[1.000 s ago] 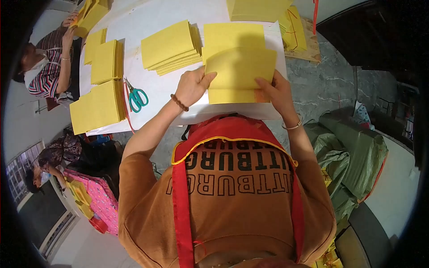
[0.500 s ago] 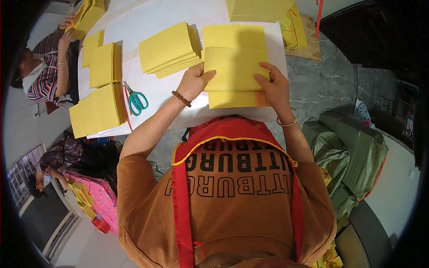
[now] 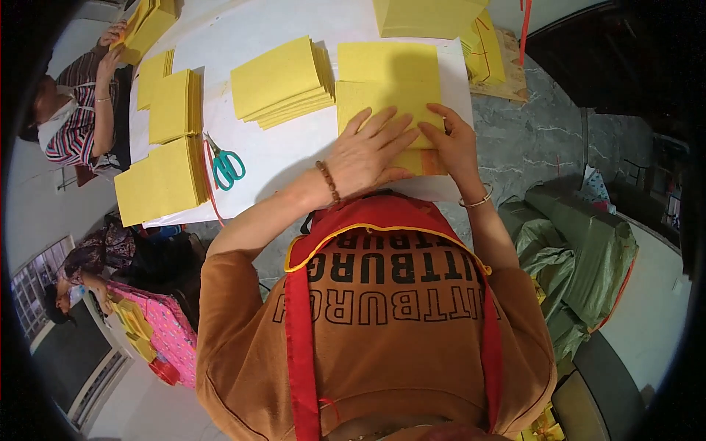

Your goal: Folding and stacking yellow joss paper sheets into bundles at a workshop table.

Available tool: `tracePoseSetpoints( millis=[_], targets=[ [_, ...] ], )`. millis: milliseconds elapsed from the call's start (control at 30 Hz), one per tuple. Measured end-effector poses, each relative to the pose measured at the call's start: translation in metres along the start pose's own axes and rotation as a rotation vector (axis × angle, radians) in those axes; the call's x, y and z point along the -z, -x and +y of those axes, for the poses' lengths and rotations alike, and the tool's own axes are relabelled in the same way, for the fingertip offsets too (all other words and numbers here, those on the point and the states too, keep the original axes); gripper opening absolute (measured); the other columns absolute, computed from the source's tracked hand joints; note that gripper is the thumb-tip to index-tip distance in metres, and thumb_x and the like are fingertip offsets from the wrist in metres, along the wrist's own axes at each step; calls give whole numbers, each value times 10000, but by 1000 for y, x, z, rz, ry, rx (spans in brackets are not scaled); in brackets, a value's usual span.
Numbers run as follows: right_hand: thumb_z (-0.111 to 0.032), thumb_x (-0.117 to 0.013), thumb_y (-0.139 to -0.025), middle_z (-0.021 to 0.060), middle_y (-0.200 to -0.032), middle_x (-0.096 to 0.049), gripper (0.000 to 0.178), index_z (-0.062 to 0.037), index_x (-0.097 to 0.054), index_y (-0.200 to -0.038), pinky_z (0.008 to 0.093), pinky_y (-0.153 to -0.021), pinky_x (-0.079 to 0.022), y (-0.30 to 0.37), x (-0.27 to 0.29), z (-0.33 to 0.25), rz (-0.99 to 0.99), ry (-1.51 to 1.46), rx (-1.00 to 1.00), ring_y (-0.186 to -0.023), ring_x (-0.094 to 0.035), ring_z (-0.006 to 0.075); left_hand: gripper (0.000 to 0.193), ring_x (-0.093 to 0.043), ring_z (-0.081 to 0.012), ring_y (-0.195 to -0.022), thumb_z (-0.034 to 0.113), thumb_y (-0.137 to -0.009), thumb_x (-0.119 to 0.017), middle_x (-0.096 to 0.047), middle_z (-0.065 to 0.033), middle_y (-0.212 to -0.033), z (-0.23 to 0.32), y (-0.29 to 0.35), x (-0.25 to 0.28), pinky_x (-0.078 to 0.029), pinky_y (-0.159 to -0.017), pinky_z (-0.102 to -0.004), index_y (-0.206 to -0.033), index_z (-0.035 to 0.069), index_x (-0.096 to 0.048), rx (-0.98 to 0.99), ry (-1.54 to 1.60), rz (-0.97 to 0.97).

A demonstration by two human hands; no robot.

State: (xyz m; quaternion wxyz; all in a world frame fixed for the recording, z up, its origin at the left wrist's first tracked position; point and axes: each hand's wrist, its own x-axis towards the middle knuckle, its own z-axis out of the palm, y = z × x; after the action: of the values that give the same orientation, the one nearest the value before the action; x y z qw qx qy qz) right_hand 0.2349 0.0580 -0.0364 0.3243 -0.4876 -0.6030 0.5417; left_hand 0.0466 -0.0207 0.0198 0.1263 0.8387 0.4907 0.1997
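Note:
My left hand lies flat with its fingers spread over a sheet of yellow paper, close to the table's near edge. At the sheet's right edge, my right hand has its thumb on top and its fingers around the side. Another yellow sheet shows beyond the far edge of this one, and an orange patch shows at the near right corner beneath. Just left of the sheets stands a fanned stack of yellow paper. Scissors with teal handles lie farther left.
Several yellow paper stacks line the left side of the white table. A large yellow block stands at the far edge. At the far left, a co-worker handles yellow paper. Green wrapped bundles are on the right.
My left hand has left the sheet's left edge and moved right, now spread flat on top of it. My right hand has stayed at the right edge.

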Motion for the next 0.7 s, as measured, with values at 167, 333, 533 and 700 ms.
tracePoseSetpoints(
  millis=[167, 333, 533, 700],
  targets=[
    [-143, -663, -768, 101, -885, -658, 364, -18, -586, -1102, 248, -677, -470, 3, 3, -8, -18, 82, -75, -800, -604, 118, 635, -276, -294, -1300, 461, -819, -547, -382, -125, -1358, -4, 10, -22, -191, -1060, -474, -1295, 59, -422, 19, -32, -111],
    [-204, -659, -772, 90, -1140, -569, 414, -65, -567, -1151, 372, -847, -419, 34, 1, -16, 207, 695, 396, -1023, -557, 184, 686, -234, -290, -1321, 449, -804, -572, -323, -124, -1395, -8, 9, -24, -196, -1052, -482, -1338, 75, -360, 21, -27, -177],
    [-317, -574, -826, 55, -1390, -358, 512, -103, -458, -1277, 599, -1014, -121, 67, 3, 1, -125, 951, 489, -1295, -315, 249, 600, -267, -293, -1297, 339, -814, -587, -339, -134, -1380, -12, 6, -27, -226, -1036, -468, -1315, 71, -395, 2, -58, -145],
    [-348, -469, -893, 80, -1437, -287, 526, -83, -380, -1339, 561, -1048, -119, 65, 6, 0, -191, 1037, 389, -1340, -232, 237, 546, -364, -305, -1205, 245, -788, -599, -386, -167, -1321, -13, 2, -33, -322, -962, -415, -1271, 47, -436, 109, -30, 12]
  ],
)
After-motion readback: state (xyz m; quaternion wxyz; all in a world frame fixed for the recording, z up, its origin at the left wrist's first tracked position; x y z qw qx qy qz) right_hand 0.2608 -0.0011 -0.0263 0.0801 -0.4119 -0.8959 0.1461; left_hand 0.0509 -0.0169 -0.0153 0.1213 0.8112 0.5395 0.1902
